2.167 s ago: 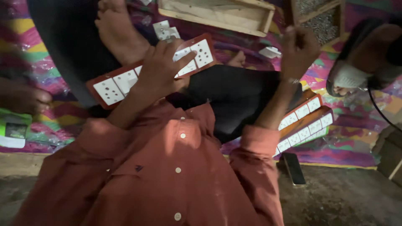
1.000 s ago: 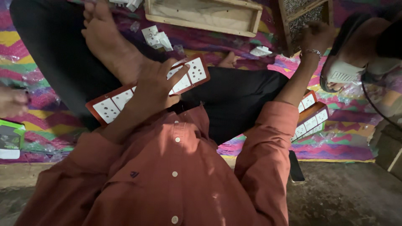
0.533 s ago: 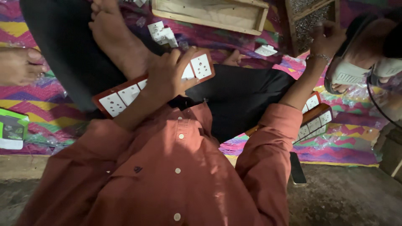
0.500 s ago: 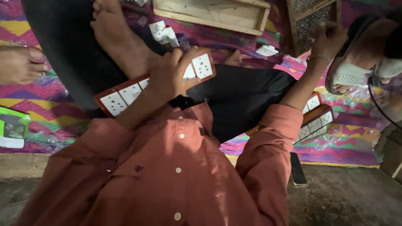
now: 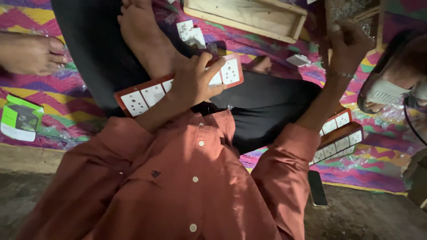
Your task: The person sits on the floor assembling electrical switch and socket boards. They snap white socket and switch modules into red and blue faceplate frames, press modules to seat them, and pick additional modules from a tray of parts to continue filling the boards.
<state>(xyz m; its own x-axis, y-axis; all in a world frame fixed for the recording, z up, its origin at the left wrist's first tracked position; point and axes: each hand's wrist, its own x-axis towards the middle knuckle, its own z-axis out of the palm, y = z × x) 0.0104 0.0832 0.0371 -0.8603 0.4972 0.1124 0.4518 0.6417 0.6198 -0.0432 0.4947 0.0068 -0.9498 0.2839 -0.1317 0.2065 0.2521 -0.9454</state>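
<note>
bright zigzag-patterned mat (image 5: 391,175) covers the floor, and the person sits cross-legged on it in a rust-red shirt (image 5: 187,191) and dark trousers (image 5: 267,106). at twelve o'clock lies a shallow wooden tray (image 5: 249,15). across the lap, from nine toward one o'clock, rests a long red socket board (image 5: 142,95) with white socket plates; the left hand (image 5: 193,82) spreads over its middle, fingers curled round the far edge, seemingly pinning it steady on the thigh. the right hand (image 5: 347,44) reaches to two o'clock toward a wooden frame, fingers half curled; i cannot tell whether it holds anything. more red socket boards (image 5: 340,138) are stacked at four o'clock. loose white sockets (image 5: 191,33) lie at eleven, a green box (image 5: 20,118) at nine. another person's bare foot (image 5: 31,53) intrudes at ten.
</note>
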